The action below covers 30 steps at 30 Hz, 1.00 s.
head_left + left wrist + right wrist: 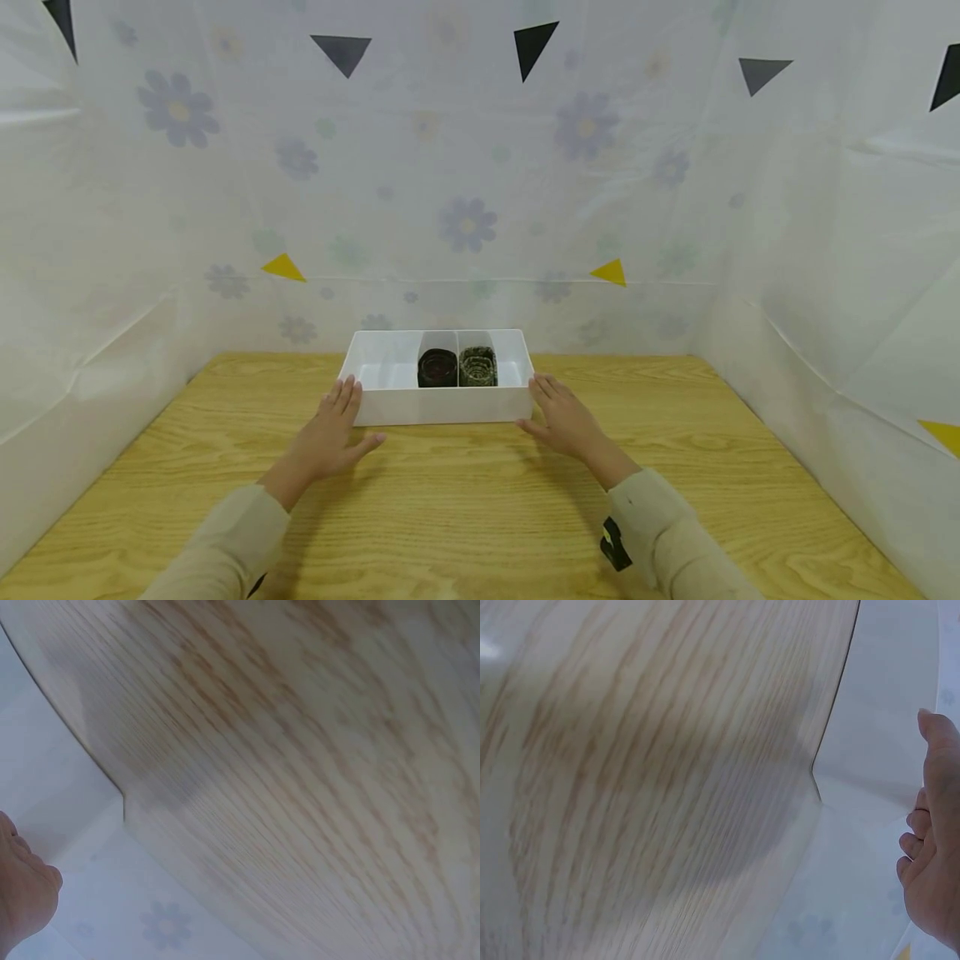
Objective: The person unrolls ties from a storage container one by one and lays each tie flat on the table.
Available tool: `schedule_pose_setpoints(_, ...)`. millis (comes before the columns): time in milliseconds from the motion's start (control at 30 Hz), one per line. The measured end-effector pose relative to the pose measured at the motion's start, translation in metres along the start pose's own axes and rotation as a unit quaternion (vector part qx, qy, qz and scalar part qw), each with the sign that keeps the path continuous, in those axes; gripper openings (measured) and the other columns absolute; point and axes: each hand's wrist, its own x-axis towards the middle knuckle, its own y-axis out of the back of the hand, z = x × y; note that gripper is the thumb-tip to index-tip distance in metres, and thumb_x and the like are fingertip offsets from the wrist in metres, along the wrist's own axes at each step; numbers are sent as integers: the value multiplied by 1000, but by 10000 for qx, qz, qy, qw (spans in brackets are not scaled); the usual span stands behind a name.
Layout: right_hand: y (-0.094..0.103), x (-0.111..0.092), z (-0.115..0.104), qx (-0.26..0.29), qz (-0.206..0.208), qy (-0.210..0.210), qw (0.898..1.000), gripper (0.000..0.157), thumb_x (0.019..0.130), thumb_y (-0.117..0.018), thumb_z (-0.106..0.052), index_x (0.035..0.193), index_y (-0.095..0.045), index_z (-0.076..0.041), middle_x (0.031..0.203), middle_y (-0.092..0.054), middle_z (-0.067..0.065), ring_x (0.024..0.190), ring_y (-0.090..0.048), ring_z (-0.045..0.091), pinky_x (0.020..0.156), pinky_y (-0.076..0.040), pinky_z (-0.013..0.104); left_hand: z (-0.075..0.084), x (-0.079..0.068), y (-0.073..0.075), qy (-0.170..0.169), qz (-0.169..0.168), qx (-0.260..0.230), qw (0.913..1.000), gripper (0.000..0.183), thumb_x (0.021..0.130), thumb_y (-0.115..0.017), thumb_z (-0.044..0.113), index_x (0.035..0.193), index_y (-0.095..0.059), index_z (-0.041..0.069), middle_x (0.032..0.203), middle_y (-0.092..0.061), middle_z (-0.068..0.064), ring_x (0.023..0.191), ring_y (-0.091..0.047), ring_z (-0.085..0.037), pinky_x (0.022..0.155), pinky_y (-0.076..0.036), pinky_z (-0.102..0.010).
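Observation:
A white divided box (442, 407) stands on the wooden table. In its two narrow middle compartments sit a dark round rolled bundle (437, 368) and, right of it, a mottled black-green one (477, 367). My left hand (333, 433) has its straight fingers against the box's left end, with the thumb spread toward the front. At the opposite end, the fingers of my right hand (566, 421) lie along the side, thumb near the front corner. The right wrist view shows this hand (936, 832) beside the white box wall (877, 690); the left wrist view catches only part of the other hand (28, 892).
The wood-grain table (465, 508) runs back to a pale flowered sheet (420, 175), with plain white sheeting (832, 275) at both sides. Black, grey and yellow triangles are fixed to the sheets. The box's outer left and right compartments show bare white floors.

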Motion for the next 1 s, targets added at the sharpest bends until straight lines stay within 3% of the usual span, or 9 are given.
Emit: schedule_pose_setpoints(1000, 2, -6, 13, 54, 36, -90, 9999, 69, 89, -60, -33, 135, -37, 12, 142, -36, 28, 133, -33, 43, 108, -31, 54, 9, 7, -6, -66, -11, -87, 9999, 88, 88, -54, 47, 141, -20, -15, 149, -15, -32, 139, -14, -47, 112, -20, -57)
